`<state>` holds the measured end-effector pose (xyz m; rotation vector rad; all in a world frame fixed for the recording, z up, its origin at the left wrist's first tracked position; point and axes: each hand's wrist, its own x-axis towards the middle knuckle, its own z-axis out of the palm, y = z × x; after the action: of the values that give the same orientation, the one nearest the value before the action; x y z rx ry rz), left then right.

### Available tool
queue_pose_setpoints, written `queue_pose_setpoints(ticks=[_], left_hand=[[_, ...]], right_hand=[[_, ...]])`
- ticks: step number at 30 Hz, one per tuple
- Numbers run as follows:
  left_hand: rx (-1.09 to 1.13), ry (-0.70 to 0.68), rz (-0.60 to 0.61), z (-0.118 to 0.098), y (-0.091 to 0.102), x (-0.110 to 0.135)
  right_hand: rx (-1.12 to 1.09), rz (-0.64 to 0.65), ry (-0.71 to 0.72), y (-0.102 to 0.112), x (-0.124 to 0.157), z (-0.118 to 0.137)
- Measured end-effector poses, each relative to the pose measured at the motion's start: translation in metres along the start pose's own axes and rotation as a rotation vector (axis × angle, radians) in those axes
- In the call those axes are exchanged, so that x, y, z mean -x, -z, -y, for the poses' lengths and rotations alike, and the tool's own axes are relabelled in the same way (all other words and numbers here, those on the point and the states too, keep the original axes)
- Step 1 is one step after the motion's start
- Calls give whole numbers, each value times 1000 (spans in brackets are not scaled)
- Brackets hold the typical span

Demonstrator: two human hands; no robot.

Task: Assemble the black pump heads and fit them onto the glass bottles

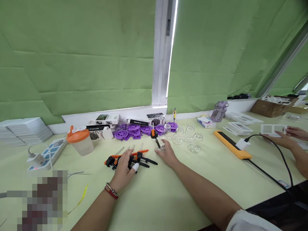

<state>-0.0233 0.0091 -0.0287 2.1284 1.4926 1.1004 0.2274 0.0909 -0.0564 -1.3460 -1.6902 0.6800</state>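
My left hand (124, 168), a white wrap on its thumb, lies over several black-and-orange clamp-like tools (144, 158) with thin metal rods. Its fingers are stretched out across them. My right hand (167, 154) curves its thumb and fingers around a small clear cup-like piece (162, 148), largely hidden by the hand. Just left of those fingers, one more black-and-orange tool (154, 134) stands tilted, rod upward; whether the hand touches it, I cannot tell. Right of my right hand are several clear rounded glass-like pieces (193, 147). Purple wheel-shaped parts (121, 134) lie behind both hands.
Cup holder boxes (103, 133) stand along the wall. An orange-lidded cup (81, 142) and a white power strip (54, 152) are at left. To the right are a yellow power strip (228, 144), a purple bottle (219, 111) and a co-worker's hands (279, 139) with white frames.
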Motion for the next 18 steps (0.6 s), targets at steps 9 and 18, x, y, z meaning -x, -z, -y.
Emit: queue_pose_setpoints(ticks=[9, 18], left_hand=[[-41, -36, 6, 4, -4, -1], [-54, -16, 12, 9, -3, -2]], right_hand=[[238, 100, -23, -21, -39, -2], [351, 45, -76, -38, -62, -7]])
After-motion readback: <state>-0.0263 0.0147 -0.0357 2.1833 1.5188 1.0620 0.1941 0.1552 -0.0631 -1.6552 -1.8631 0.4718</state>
